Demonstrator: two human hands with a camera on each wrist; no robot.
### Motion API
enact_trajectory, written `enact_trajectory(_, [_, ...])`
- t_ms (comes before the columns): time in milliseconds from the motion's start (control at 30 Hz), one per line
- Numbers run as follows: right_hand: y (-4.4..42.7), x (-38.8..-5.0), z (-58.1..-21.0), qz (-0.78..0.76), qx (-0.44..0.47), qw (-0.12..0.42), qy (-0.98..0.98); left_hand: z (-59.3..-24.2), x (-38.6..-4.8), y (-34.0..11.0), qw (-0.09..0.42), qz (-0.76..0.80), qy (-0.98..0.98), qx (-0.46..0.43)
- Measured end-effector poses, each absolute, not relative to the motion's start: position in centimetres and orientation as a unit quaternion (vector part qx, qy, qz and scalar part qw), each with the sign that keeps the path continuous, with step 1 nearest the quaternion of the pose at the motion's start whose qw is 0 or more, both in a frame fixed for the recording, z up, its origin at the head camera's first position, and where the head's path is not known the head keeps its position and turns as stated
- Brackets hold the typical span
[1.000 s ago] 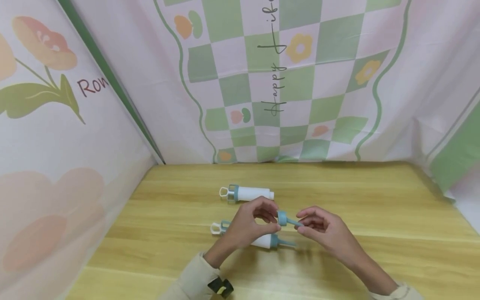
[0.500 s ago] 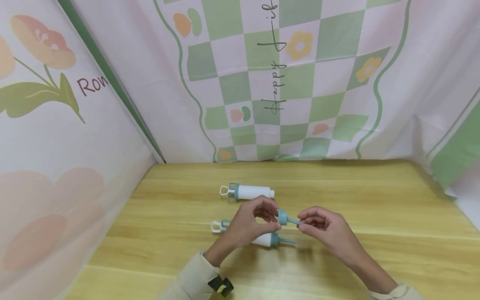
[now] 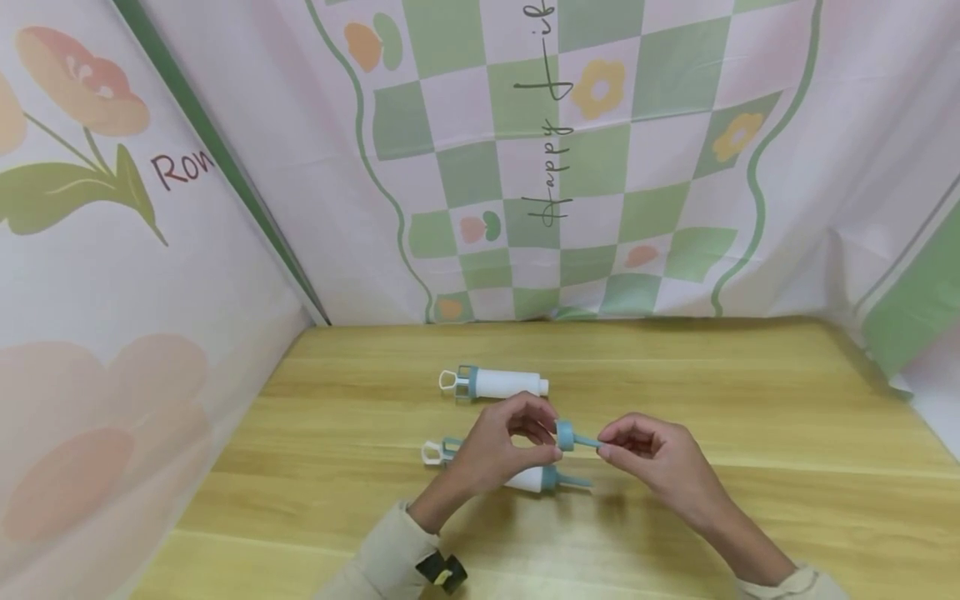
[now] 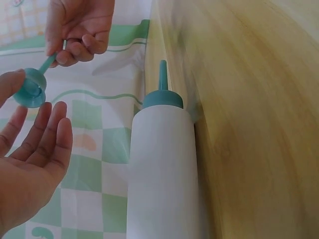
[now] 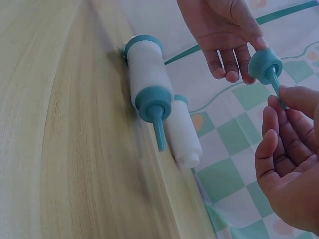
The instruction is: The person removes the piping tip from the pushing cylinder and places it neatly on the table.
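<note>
A teal nozzle cap (image 3: 566, 436) with a thin spout is held above the table between both hands. My left hand (image 3: 501, 437) pinches its wide collar between thumb and fingers. At the spout's tip, the thumb and a finger of my right hand (image 3: 662, 460) pinch it. The left wrist view looks into the hollow open end of the cap (image 4: 32, 89). Under the left hand lies a white tube with a fitted teal nozzle (image 5: 149, 74), its middle hidden by that hand in the head view. Behind it lies a second white tube (image 3: 506, 383) without a nozzle.
Both tubes lie on a wooden table (image 3: 735, 392), each with a white pull handle (image 3: 432, 454) at the left end. A checkered curtain (image 3: 592, 192) hangs along the back edge, and a flowered one (image 3: 112, 283) on the left.
The right fingers have shifted slightly to close on the spout's tip, and the cap's spout has tilted a little more level. The left hand keeps its hold; the tubes stay put.
</note>
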State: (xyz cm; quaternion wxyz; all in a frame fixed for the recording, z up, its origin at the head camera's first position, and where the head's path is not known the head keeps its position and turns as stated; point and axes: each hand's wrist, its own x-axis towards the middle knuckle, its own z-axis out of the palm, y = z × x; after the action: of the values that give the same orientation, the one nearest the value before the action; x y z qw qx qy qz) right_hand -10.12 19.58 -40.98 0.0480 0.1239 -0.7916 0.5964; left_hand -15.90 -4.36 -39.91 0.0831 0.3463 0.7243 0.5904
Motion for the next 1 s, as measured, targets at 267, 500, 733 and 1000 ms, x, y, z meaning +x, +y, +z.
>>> enact_trajectory(267, [19.56,-10.03,-40.93,0.602,0.125,0.053,-0.787,-40.0,-15.7,-4.29,0.087,0.588,0.73,0.338])
enact_trajectory(500, [19.36,-9.84,-40.79,0.605,0.132,0.057,-0.783,-40.09,-15.69,-4.29,0.086,0.594,0.725,0.337])
enact_trajectory(733, [19.3,-9.92,-40.83,0.601,0.124,0.052,-0.788,-40.1,-15.59,-4.28,0.083,0.591,0.729,0.335])
enact_trajectory(1000, [19.1,-10.02,-40.87,0.599,0.125,0.054,-0.789,-40.06,-15.54,-4.31,0.079,0.585,0.734,0.337])
